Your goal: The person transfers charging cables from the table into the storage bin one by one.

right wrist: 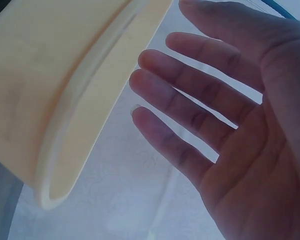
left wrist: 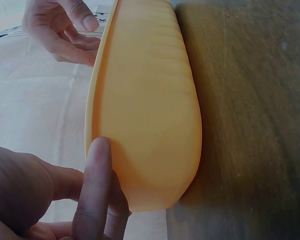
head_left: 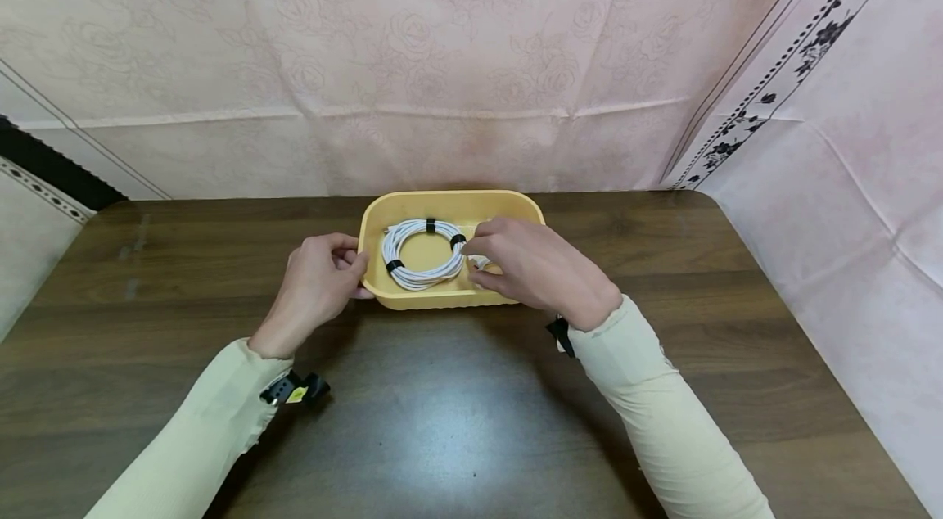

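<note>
A coil of white cable (head_left: 400, 234), bound with black ties, lies in the left part of a yellow plastic basket (head_left: 442, 300). At the basket's left end, my left hand (head_left: 313, 277) grips the rim. In the left wrist view its fingertip (left wrist: 101, 155) presses the outer wall. My right hand (head_left: 541, 265) hovers over the basket's right part, just beside the coil. The right wrist view shows its fingers (right wrist: 190, 92) loosely extended and apart, holding nothing. A small white piece (head_left: 480, 262) shows between thumb and fingers in the head view, and the hand hides the area beneath.
The basket stands at the far edge of a dark wooden table (head_left: 412, 421). Behind it hangs a pale rose-patterned cloth (head_left: 412, 52), with another patterned cloth (head_left: 847, 216) along the right side. Black cameras (head_left: 298, 390) are strapped at both wrists.
</note>
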The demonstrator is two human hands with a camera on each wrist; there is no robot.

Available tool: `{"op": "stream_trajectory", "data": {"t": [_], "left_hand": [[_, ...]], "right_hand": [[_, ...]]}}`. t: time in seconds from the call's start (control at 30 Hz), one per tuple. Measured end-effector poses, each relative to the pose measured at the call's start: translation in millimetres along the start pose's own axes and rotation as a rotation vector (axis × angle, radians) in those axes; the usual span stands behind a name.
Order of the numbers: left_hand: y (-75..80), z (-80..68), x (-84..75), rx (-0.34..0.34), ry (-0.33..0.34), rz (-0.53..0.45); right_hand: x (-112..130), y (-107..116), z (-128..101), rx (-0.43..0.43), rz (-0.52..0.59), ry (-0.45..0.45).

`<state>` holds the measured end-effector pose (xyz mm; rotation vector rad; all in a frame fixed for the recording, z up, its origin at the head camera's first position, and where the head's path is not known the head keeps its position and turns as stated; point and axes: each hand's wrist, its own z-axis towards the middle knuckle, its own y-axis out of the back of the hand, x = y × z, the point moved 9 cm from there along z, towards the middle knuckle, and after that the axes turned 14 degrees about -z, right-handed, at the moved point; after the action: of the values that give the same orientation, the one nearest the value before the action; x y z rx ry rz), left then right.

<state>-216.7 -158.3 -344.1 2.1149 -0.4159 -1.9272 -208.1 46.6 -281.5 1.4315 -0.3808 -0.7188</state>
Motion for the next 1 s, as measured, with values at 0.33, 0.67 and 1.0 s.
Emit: {"op": "stream_trajectory", "data": {"t": [0.33, 0.67, 1.0], "left_hand": [[1.0, 0.5, -0.2, -0.014, -0.004, -0.011], [0.2, 1.5, 2.2, -0.015, 0.010, -0.012], [0.2, 1.5, 1.5, -0.016, 0.006, -0.009]], "right_hand": [[-5, 0, -8, 0.004, 0.011, -0.017], [-7, 0, -17, -0.036, -0.005, -0.009], [-10, -1, -25, -0.020, -0.036, -0.018]]}}
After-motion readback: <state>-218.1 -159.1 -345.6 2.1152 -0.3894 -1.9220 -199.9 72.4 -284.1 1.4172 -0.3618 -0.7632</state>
